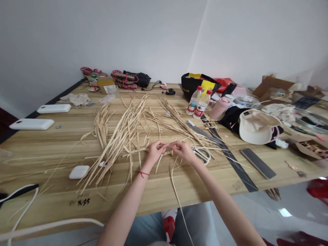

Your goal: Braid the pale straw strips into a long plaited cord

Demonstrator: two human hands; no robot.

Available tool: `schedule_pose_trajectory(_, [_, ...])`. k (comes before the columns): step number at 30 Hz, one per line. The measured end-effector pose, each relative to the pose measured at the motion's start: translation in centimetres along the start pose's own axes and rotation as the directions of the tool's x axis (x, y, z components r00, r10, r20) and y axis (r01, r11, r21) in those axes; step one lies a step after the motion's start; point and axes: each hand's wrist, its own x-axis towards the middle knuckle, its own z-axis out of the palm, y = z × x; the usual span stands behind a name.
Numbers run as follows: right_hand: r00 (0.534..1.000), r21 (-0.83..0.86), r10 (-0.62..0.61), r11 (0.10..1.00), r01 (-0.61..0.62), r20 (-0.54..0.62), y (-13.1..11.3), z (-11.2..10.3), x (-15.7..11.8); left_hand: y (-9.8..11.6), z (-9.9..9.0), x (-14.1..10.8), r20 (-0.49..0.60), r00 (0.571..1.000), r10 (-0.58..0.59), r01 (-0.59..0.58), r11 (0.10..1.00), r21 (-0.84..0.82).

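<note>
Both hands meet over a braided straw strip (139,149) near the middle of the wooden table. My left hand (156,151) has its fingers pinched together on the strip. Close beside it, my right hand (182,150) is also pinched, with its fingertips at the strip and its loose straw. A long pale straw strand (176,194) runs down from below the right hand over the table edge. Just right of that hand lie scissors (205,156) with pale handles. Loose straw (123,133) spreads in bundles beyond the hands. The fingertips partly hide what they pinch.
Two water bottles (201,105), a pink tumbler (219,108) and a black and yellow bag (188,83) stand at the back right. A white cap (256,126) and a dark phone (258,163) lie to the right. A white case (79,172) sits at left.
</note>
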Motion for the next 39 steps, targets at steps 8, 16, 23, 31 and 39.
schedule_pose_trajectory(8, [0.998, 0.009, -0.008, 1.0, 0.008, -0.057, -0.1, 0.2, -0.3, -0.2, -0.2, 0.0, 0.01, 1.0, 0.009, -0.009, 1.0, 0.003])
schedule_pose_trajectory(16, [0.996, 0.027, 0.01, 1.0, -0.008, -0.085, -0.3, 0.3, -0.4, -0.1, -0.3, 0.0, 0.021, 1.0, -0.001, 0.001, 1.0, -0.008])
schedule_pose_trajectory(23, [0.995, 0.111, 0.026, 0.994, -0.016, -0.092, -0.2, 0.4, -0.5, -0.1, -0.2, -0.1, 0.037, 0.999, -0.008, 0.009, 1.0, -0.028])
schedule_pose_trajectory(31, [0.986, 0.265, 0.046, 0.964, -0.002, -0.158, -0.6, 1.0, -0.7, -0.3, -0.2, 0.0, 0.004, 1.0, -0.004, 0.004, 0.999, -0.032])
schedule_pose_trajectory(39, [0.967, 0.573, 0.151, 0.82, -0.007, -0.204, -0.4, 2.1, -0.8, 0.1, -0.3, -0.2, -0.012, 1.0, 0.012, -0.012, 0.999, -0.049])
